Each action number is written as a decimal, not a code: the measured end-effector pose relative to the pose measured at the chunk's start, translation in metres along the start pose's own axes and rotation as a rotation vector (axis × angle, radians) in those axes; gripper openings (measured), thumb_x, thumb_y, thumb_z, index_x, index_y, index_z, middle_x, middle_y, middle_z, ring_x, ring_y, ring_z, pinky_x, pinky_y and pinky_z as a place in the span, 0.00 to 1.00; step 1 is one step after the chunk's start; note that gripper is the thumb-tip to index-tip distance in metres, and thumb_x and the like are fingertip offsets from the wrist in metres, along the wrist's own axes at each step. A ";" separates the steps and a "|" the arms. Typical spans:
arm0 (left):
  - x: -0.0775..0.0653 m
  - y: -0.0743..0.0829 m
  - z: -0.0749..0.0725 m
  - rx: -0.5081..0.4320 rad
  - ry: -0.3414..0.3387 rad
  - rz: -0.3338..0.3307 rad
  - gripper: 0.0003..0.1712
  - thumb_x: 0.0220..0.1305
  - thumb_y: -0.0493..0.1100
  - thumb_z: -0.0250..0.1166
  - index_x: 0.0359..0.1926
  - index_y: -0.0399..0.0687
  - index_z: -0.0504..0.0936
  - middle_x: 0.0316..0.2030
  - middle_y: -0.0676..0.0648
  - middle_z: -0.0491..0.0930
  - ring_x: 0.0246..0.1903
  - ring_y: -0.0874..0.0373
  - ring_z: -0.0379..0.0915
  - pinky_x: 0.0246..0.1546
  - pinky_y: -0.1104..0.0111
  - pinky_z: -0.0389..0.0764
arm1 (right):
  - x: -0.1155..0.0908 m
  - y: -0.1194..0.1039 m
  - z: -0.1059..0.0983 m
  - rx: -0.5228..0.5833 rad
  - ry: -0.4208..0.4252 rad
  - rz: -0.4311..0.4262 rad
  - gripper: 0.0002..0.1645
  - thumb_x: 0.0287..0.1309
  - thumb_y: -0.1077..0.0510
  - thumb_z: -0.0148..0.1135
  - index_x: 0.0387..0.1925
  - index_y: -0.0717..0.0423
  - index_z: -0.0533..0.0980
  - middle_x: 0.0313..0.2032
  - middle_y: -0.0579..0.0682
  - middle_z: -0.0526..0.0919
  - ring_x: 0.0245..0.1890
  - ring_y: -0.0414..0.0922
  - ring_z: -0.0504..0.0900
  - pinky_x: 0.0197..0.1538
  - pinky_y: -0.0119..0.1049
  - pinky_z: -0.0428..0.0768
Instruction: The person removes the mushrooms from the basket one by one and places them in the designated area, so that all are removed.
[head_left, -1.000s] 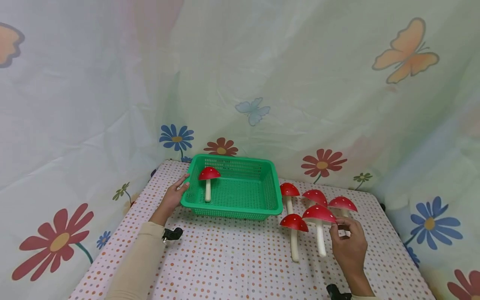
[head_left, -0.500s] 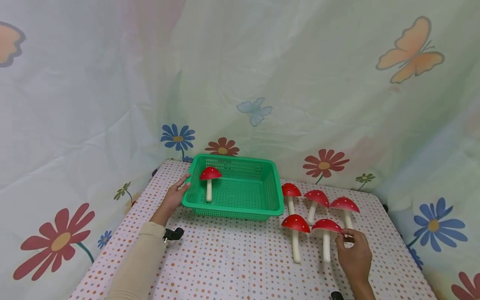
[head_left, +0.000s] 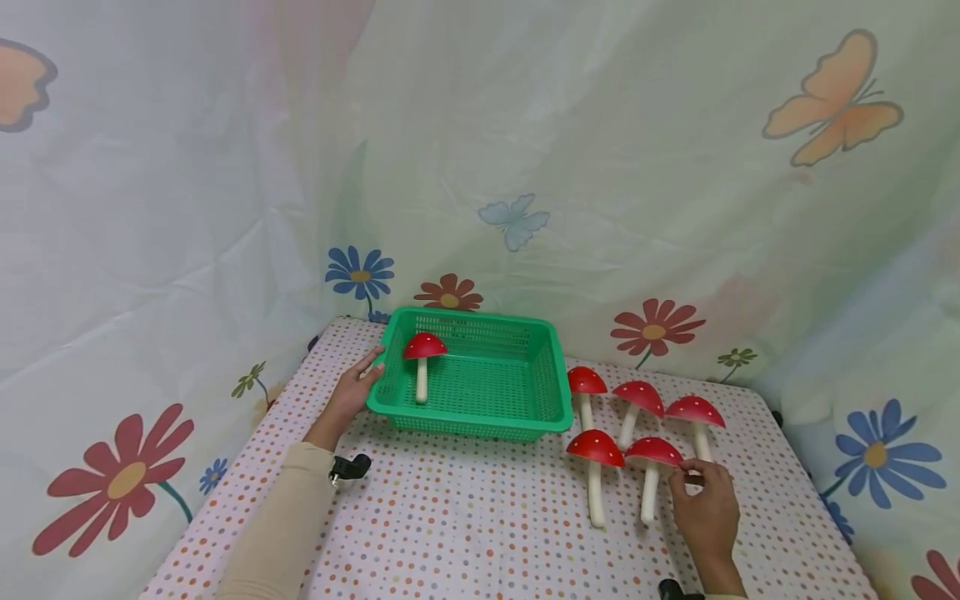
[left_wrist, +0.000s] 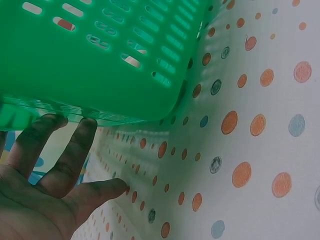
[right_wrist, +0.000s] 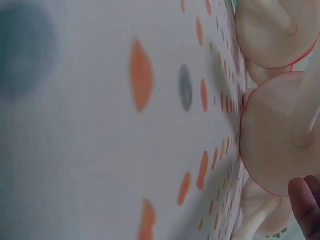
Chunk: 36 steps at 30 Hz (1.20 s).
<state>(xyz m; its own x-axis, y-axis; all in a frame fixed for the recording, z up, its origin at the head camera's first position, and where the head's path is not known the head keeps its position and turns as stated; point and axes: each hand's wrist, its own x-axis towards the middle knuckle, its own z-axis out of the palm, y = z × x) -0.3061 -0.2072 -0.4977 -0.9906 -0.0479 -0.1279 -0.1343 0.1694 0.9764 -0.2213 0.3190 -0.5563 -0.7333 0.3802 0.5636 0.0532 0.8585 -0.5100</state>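
Note:
My right hand (head_left: 707, 504) pinches the cap edge of a red toy mushroom (head_left: 654, 452) with white dots and a pale stem; the stem points toward me, slightly tilted. In the right wrist view its pale cap underside (right_wrist: 270, 135) faces the camera, with fingertips (right_wrist: 302, 205) at the edge. My left hand (head_left: 348, 398) is at the left end of a green plastic basket (head_left: 468, 423), fingers extended. From the left wrist, two fingertips (left_wrist: 87, 125) reach the basket wall (left_wrist: 125, 95) and the thumb is spread away from it. One mushroom (head_left: 422, 367) lies inside the basket on the left.
Around the pinched mushroom lie several similar ones: a front-left mushroom (head_left: 596, 467), a back-left one (head_left: 587, 381), a middle one (head_left: 638, 397) and a back-right one (head_left: 696, 409). The dotted tablecloth (head_left: 450, 517) meets a patterned curtain (head_left: 660, 208) behind.
My right hand has drawn its mushroom toward me and to the right, away from the back row, then tilted its stem slightly left. The left hand stays at the basket.

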 end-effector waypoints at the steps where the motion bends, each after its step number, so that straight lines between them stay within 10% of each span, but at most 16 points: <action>1: 0.000 0.000 0.000 0.001 -0.001 -0.001 0.29 0.77 0.51 0.50 0.76 0.64 0.58 0.74 0.38 0.58 0.62 0.38 0.71 0.39 0.66 0.81 | 0.000 0.000 0.000 -0.003 -0.008 0.007 0.10 0.55 0.70 0.62 0.41 0.65 0.76 0.43 0.61 0.77 0.38 0.58 0.82 0.36 0.46 0.75; 21: 0.027 -0.033 -0.004 -0.023 0.011 0.011 0.30 0.72 0.59 0.53 0.73 0.74 0.60 0.76 0.45 0.55 0.64 0.40 0.69 0.44 0.63 0.81 | -0.005 -0.019 -0.024 -0.073 -0.290 0.171 0.13 0.54 0.69 0.58 0.43 0.69 0.77 0.49 0.69 0.72 0.43 0.65 0.81 0.44 0.58 0.77; 36: 0.027 -0.032 -0.003 -0.019 0.024 0.012 0.30 0.72 0.59 0.54 0.73 0.74 0.61 0.76 0.45 0.56 0.63 0.41 0.70 0.44 0.63 0.82 | -0.009 -0.020 -0.030 -0.094 -0.329 0.197 0.13 0.54 0.69 0.59 0.43 0.69 0.77 0.48 0.70 0.75 0.40 0.63 0.82 0.40 0.55 0.80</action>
<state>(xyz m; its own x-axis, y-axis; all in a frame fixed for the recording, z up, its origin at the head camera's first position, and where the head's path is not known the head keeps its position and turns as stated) -0.3288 -0.2170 -0.5320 -0.9912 -0.0699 -0.1122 -0.1218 0.1518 0.9809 -0.1950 0.3091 -0.5318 -0.8803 0.4230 0.2147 0.2648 0.8137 -0.5175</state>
